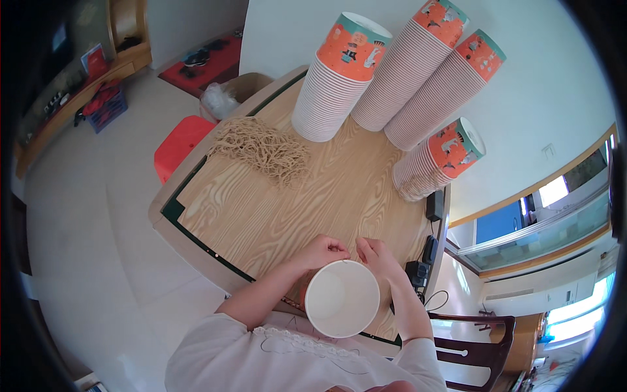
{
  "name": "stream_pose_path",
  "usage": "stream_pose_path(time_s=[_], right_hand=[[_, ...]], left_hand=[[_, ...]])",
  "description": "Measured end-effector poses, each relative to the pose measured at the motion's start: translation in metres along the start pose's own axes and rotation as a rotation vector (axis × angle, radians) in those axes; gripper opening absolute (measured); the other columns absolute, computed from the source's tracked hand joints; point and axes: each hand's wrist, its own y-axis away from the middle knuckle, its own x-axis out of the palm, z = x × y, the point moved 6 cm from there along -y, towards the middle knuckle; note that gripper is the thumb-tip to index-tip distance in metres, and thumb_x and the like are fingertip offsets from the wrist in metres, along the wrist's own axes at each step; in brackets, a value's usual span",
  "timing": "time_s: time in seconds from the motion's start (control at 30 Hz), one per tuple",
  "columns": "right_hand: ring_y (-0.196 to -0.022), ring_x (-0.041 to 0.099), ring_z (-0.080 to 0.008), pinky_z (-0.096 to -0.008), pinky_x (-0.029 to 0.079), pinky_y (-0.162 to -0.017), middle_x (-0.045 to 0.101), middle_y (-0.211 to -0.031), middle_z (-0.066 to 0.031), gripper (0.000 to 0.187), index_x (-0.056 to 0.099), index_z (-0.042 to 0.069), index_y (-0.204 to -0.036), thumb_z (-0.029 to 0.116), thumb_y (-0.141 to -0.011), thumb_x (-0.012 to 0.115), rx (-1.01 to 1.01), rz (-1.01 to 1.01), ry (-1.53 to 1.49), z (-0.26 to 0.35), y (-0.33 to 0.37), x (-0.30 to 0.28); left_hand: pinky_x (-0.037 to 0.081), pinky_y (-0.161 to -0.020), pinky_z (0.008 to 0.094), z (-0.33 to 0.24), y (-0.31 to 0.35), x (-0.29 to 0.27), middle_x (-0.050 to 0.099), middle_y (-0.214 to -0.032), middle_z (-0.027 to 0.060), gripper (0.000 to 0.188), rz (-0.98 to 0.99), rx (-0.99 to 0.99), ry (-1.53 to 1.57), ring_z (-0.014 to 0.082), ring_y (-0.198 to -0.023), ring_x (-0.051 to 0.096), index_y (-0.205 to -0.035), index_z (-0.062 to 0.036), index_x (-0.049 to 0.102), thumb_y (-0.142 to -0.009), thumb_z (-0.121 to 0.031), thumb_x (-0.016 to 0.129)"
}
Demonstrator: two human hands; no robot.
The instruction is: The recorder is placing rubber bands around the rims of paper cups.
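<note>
Fingers [336, 249] of the left hand [319, 253] and right hand [381, 257] were curled inward; we couldn't tell what they gripped. Beneath and beyond them we saw the wooden table [281, 219]; far ahead, three tall cup stacks [330, 98]; ahead-right, a shorter stack [449, 149]; ahead-left, tan twine [264, 151]; just bodyward, one open white tub [342, 300], far rim beside both.

We see smooth, matt paper in the white-lined round bucket [343, 300], and finely ridged paper rims down the tall orange-and-green bucket stack [330, 98]. To us the heap of tan twisted cords [264, 149] looks rough and fibrous, the pale-brown wood-grain tabletop [228, 212] smooth, the bright-red stool [183, 145] plastic, the dark-brown slatted chair [477, 319] polished wood.
</note>
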Motion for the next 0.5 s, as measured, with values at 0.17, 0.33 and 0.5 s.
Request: stream_pose_path(time_s=[0.17,0.33,0.5], right_hand=[[-0.056,0.044,-0.0108,-0.0276,0.037,-0.052,0.047,-0.059,-0.004,0.032,0.052,0.0,-0.072,0.024,-0.093,0.046,-0.07,0.099,-0.046,-0.001,-0.008,0.008],[-0.062,0.049,-0.0128,-0.0286,0.041,-0.057,0.053,-0.065,-0.0079,0.024,0.055,-0.001,-0.08,0.02,-0.091,0.05,-0.15,0.133,-0.061,0.004,-0.008,0.012],[-0.066,0.053,-0.012,-0.0264,0.043,-0.06,0.056,-0.071,-0.0066,0.018,0.056,0.001,-0.084,0.017,-0.09,0.051,-0.145,0.129,-0.096,0.0,-0.005,0.01]], left_hand=[[0.047,-0.061,0.0238,-0.001,-0.002,0.002,0.064,-0.072,0.0052,0.015,-0.009,0.039,-0.055,0.0089,-0.067,0.058,-0.083,0.0012,0.066,-0.078,-0.013,0.066],[0.047,-0.061,0.0238,-0.001,-0.002,0.0,0.064,-0.073,0.0059,0.015,-0.003,0.078,-0.04,0.0094,-0.067,0.058,-0.083,0.0022,0.065,-0.079,-0.012,0.065],[0.047,-0.06,0.0231,-0.003,-0.004,0.002,0.065,-0.073,0.0056,0.014,0.013,0.036,-0.051,0.0084,-0.067,0.058,-0.083,0.0015,0.066,-0.079,-0.012,0.065]])
